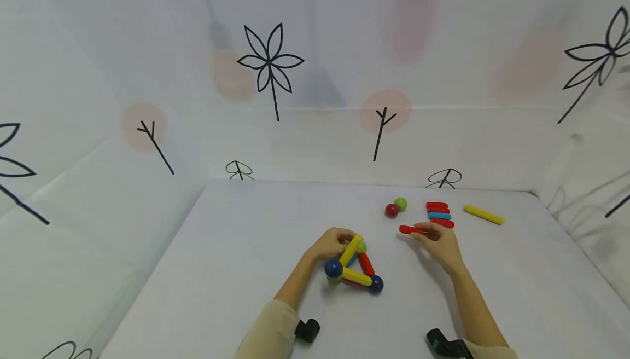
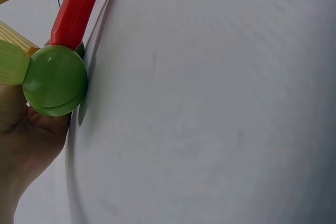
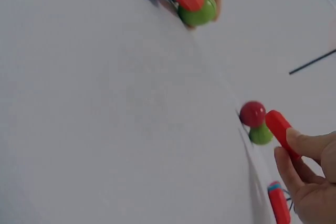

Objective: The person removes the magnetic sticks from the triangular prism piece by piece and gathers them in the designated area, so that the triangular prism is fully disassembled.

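My left hand [image 1: 332, 244] holds the far end of a frame built of toy sticks and balls, its fingers at a green ball [image 1: 362, 247]. The frame has yellow sticks [image 1: 357, 277], a red stick [image 1: 366, 264] and dark blue balls [image 1: 333, 268]. In the left wrist view, a green ball [image 2: 55, 80] sits in front of the palm, joined to a red stick [image 2: 77, 9]. To the right, my right hand [image 1: 441, 245] pinches a loose red stick [image 3: 278, 127] between thumb and fingers, its free end pointing left toward the frame.
Beyond the hands lie a loose red ball [image 1: 391, 210] and a green ball [image 1: 401, 204], side by side. Right of them, several short red sticks and a blue stick [image 1: 439, 216] form a row. A long yellow stick [image 1: 484, 214] lies farther right on the white table [image 1: 221, 271].
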Demonstrator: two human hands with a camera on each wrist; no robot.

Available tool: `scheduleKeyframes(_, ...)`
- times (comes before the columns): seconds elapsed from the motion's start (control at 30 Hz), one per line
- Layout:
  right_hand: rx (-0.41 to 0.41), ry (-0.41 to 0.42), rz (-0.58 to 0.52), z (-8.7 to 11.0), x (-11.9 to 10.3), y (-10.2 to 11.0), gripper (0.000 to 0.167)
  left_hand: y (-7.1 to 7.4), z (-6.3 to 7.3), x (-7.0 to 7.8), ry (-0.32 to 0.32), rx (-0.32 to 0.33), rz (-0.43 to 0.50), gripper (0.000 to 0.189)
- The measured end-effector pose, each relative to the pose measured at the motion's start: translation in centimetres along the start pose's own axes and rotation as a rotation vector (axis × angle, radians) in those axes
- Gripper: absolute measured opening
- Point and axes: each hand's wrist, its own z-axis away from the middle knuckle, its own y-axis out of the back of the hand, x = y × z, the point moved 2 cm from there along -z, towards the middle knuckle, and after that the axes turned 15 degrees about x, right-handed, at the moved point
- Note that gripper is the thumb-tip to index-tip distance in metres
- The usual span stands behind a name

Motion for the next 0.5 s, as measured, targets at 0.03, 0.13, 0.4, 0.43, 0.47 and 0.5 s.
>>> scheduleKeyframes(0.03, 0.012, -0.006, 0.012, -0.1, 0.4, 0.7, 0.044, 0.0, 0.0, 0.0, -0.004, 0.001, -0.003, 0.03)
scheduleKeyframes(0.13, 0.051, -0.032, 0.054, -0.3, 1.8, 2.5, 0.046, 0.0, -0.1, -0.1, -0.016, 0.007, -0.008, 0.03)
scheduleKeyframes(0.4, 0.033, -0.19, 0.156, -0.9, 5.1, 4.9, 0.06, 0.0, 0.1, -0.1, -0.017, 0.004, -0.008, 0.03)
scheduleKeyframes(0.43, 0.026, -0.199, 0.161, -1.1, 5.3, 5.0, 0.061, 0.0, 0.1, 0.0, -0.016, 0.003, -0.005, 0.03)
scheduleKeyframes(0.47, 0.022, -0.207, 0.162, -1.2, 5.4, 5.0, 0.063, 0.0, 0.1, 0.0, -0.015, 0.003, -0.003, 0.03)
scheduleKeyframes(0.5, 0.019, -0.21, 0.166, -1.4, 5.5, 5.0, 0.063, 0.0, 0.1, 0.0, -0.014, 0.004, -0.003, 0.03)
